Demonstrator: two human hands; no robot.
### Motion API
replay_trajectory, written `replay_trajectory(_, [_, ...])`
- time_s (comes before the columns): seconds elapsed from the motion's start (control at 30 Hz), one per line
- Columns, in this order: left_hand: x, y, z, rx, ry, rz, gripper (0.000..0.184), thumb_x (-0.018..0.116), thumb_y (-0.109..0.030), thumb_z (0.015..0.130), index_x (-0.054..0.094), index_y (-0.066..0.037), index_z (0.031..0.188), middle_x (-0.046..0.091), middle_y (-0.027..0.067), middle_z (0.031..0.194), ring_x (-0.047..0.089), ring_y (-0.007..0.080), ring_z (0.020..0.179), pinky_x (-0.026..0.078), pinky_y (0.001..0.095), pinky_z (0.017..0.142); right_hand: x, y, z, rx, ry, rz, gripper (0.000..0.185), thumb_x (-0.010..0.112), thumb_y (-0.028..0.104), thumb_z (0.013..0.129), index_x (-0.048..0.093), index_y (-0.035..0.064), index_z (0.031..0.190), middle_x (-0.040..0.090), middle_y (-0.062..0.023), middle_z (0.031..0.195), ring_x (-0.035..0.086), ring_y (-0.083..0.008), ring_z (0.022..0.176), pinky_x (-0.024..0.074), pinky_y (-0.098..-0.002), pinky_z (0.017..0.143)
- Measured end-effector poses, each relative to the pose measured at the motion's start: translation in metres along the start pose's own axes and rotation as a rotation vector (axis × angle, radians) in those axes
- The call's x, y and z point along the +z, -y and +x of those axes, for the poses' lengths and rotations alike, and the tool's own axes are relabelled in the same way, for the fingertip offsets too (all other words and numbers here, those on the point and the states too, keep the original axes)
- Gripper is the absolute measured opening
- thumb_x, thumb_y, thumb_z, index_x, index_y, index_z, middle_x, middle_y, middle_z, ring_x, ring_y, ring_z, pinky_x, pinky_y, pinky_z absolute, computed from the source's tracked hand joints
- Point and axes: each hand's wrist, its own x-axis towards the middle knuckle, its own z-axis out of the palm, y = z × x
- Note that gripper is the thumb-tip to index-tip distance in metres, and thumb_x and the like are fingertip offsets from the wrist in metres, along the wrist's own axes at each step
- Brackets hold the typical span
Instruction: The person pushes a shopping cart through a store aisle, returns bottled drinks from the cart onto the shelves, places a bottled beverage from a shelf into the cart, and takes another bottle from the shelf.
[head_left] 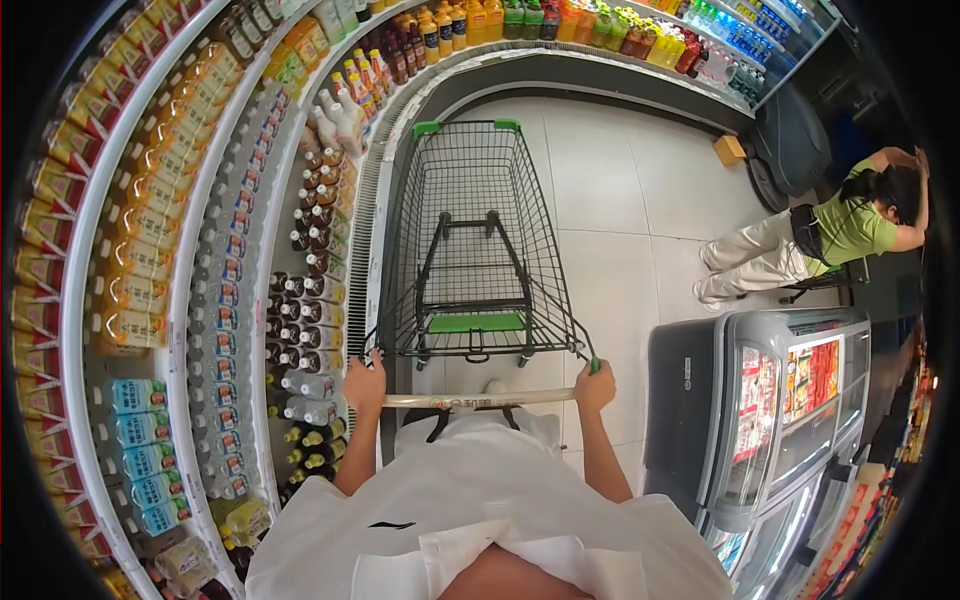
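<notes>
A shopping cart (470, 240) of dark wire mesh with green trim stands in front of me on the tiled floor. Its pale handlebar (478, 399), printed with lettering, runs across just ahead of my waist. My left hand (363, 384) is closed around the handle's left end, close to the drinks shelves. At the opposite end, my right hand (596, 387) grips the handle beside its green corner piece. The wire basket reaches forward from the handle, and its folding rack and a green panel (476, 323) show through the mesh.
Curved drinks shelves (180, 330) line my left side and bend round ahead, stocked with several kinds of bottles. A freezer cabinet (690, 400) stands to my right. Beyond it is a person in a green top (850, 225). A small yellow-brown box (729, 151) lies on the floor.
</notes>
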Motion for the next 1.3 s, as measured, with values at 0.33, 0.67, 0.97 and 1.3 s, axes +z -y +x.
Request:
replay_trajectory(0.33, [-0.002, -0.159, 0.085, 0.001, 0.020, -0.056, 0.059, 0.046, -0.053, 0.098, 0.062, 0.003, 0.100, 0.070, 0.0213, 0.093, 0.070, 0.0388, 0.085, 0.055, 0.0501, 0.078, 0.021, 0.073, 0.192, -0.047, 0.148, -0.049, 0.041, 0.063, 0.045, 0.088, 0.068, 0.0043, 0.092, 0.071, -0.0218, 0.084, 0.070, -0.0422, 0.079, 0.0553, -0.0507, 0.073])
replay_trajectory(0.67, [-0.006, -0.297, 0.238, 0.080, 0.070, -0.081, 0.061, 0.043, -0.053, 0.099, 0.059, 0.005, 0.110, 0.069, 0.0222, 0.104, 0.070, 0.0371, 0.093, 0.055, 0.0483, 0.081, 0.052, 0.173, 0.319, 0.034, 0.181, -0.077, 0.047, 0.060, 0.047, 0.088, 0.068, 0.0006, 0.094, 0.072, -0.0236, 0.090, 0.070, -0.0415, 0.087, 0.0554, -0.0503, 0.077])
replay_trajectory(0.97, [0.003, -0.404, 0.349, 0.227, -0.013, -0.070, 0.054, 0.048, -0.051, 0.097, 0.057, 0.002, 0.102, 0.068, 0.0199, 0.097, 0.071, 0.0363, 0.084, 0.055, 0.0474, 0.074, 0.070, 0.223, 0.401, 0.170, 0.244, -0.088, 0.050, 0.062, 0.049, 0.087, 0.068, 0.0010, 0.100, 0.071, -0.0255, 0.099, 0.069, -0.0430, 0.096, 0.0535, -0.0518, 0.084])
replay_trajectory(1.3, [-0.002, -0.530, 0.366, 0.299, 0.117, -0.075, 0.058, 0.048, -0.052, 0.096, 0.057, 0.003, 0.109, 0.066, 0.0227, 0.108, 0.068, 0.0385, 0.095, 0.054, 0.0497, 0.083, 0.068, 0.213, 0.538, 0.473, 0.481, -0.076, 0.032, 0.061, 0.026, 0.082, 0.071, 0.0012, 0.099, 0.073, -0.0204, 0.105, 0.071, -0.0347, 0.099, 0.0555, -0.0447, 0.086])
